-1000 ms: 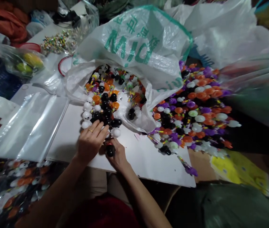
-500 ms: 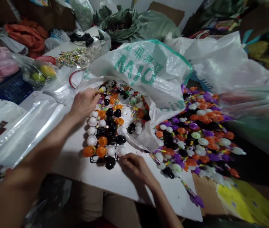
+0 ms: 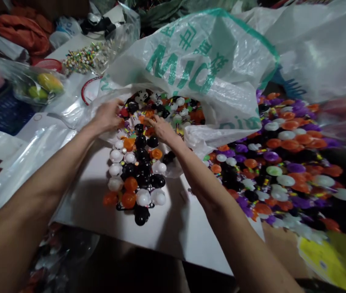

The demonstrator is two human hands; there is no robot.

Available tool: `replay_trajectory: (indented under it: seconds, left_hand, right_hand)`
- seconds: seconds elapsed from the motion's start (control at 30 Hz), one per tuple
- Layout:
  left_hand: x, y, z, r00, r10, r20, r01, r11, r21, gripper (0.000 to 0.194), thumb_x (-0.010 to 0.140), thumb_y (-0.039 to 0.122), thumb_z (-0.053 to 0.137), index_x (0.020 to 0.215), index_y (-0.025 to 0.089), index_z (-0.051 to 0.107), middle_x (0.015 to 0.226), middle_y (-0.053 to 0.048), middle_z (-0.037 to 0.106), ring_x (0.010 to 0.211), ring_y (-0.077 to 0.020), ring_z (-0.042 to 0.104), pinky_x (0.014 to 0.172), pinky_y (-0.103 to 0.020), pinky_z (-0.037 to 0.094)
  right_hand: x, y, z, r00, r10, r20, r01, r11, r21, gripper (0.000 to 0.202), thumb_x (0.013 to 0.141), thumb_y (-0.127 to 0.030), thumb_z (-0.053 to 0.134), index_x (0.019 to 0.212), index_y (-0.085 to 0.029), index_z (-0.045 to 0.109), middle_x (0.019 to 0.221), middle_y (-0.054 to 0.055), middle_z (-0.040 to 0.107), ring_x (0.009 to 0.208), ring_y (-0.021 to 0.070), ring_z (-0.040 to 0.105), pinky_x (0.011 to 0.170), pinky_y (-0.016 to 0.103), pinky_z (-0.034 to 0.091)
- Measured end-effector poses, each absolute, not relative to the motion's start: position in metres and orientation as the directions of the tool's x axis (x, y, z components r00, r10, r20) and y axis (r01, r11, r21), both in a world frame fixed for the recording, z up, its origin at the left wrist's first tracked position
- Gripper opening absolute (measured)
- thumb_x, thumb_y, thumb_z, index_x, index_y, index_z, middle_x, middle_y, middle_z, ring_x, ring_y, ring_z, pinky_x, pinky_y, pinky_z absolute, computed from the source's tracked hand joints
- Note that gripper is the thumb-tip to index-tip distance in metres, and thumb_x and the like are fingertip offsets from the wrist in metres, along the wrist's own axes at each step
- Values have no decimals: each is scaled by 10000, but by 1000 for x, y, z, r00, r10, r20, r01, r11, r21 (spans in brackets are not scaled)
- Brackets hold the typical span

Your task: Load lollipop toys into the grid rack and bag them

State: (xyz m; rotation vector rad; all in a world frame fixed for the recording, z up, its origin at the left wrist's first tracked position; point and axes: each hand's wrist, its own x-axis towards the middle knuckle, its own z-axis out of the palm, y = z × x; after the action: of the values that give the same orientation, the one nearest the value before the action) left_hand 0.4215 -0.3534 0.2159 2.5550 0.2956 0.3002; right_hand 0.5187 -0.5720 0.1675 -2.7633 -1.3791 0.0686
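Observation:
My left hand [image 3: 108, 116] is at the left side of the plastic bag's mouth, fingers curled against the small pieces there. Whatever its fingertips hold is hidden. My right hand [image 3: 164, 130] reaches into the front of the pile, fingers slightly apart and touching orange and black pieces. Glossy round plastic pieces, white [image 3: 144, 197], orange [image 3: 129, 200] and black [image 3: 142, 215], lie in rough rows on a black frame [image 3: 119, 207] nearer me. Mixed character-head pieces [image 3: 142, 96] spill from the white bag [image 3: 188, 61] with green lettering.
A large heap of purple, orange, white and black pieces [image 3: 285, 162] lies at the right. Small coloured beads [image 3: 83, 57] sit at the back left, near a red basket [image 3: 48, 65] and bagged yellow-green fruit [image 3: 50, 83]. Clear plastic packaging [image 3: 35, 158] covers the left of the white table [image 3: 99, 211].
My right hand has moved forward from beside the near end of the rows to the pile at the bag's mouth. My left hand stays near the bag's left side. The view has shifted.

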Motion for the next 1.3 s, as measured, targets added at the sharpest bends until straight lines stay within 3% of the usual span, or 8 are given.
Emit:
replay_trajectory:
  seconds: [0.1,0.17,0.27,0.33,0.57,0.9,1.17,1.3]
  left_hand:
    - [326,-343,215,820,516,247,113,-569,815,494,745,462,751,1079,129,607,1011,-34,697,957,-193,638,914,-428,538]
    - [258,-353,194,729,675,114,142,-312,939,485,722,512,766,1010,156,608,960,-10,706,894,-180,655,849,-408,564]
    - [173,-395,155,701,686,-198,279,-8,960,453,700,502,784,962,168,626,878,-32,730,758,-179,677,700,-362,581]
    - [140,-431,138,693,677,-247,290,52,956,438,713,472,778,989,167,629,902,-53,743,771,-190,694,706,-355,588]
    - [137,-507,132,781,622,57,219,-358,908,188,810,295,662,961,185,685,1003,-84,748,969,-224,699,899,-351,541]
    - [169,-514,86,855,469,222,267,-764,588,94,755,223,576,824,185,627,757,-96,707,719,-251,676,655,-313,492]
    - [179,-501,103,918,388,85,291,-802,522,76,770,273,585,747,202,595,731,-78,693,687,-221,653,618,-287,458]
    - [183,-505,98,903,427,56,325,-761,562,74,739,244,652,783,194,619,777,-78,714,733,-221,664,664,-291,488]
  right_hand:
    - [510,-569,173,507,862,-23,861,-507,-33,458,956,-70,443,1401,-164,498,1381,131,508,1172,224,529,905,286,445]
    - [509,-571,176,515,857,-21,857,-515,-5,372,969,-83,414,1320,-86,539,1309,118,542,1124,180,548,871,238,427]
    - [508,-583,179,579,815,-27,815,-579,23,321,955,-82,438,1252,-46,554,1264,151,558,1062,205,570,811,272,433]
    - [503,-599,183,632,775,-18,775,-631,38,295,953,-99,455,1223,-71,568,1241,173,575,1016,235,579,775,308,436]
    - [440,-686,196,751,657,66,656,-754,28,275,979,-178,361,1084,-125,609,1084,142,616,891,222,578,682,294,395]
    - [437,-697,184,709,687,160,689,-626,-365,190,878,-150,512,1026,-136,630,961,97,647,789,193,584,720,277,433]
    - [469,-603,162,694,720,33,717,-685,-127,364,921,-74,391,1217,-100,600,1206,213,610,1139,318,525,908,431,437]
    - [475,-634,168,750,638,178,661,-735,-151,326,936,-92,373,1168,-120,601,1149,177,623,1093,300,549,905,441,448]
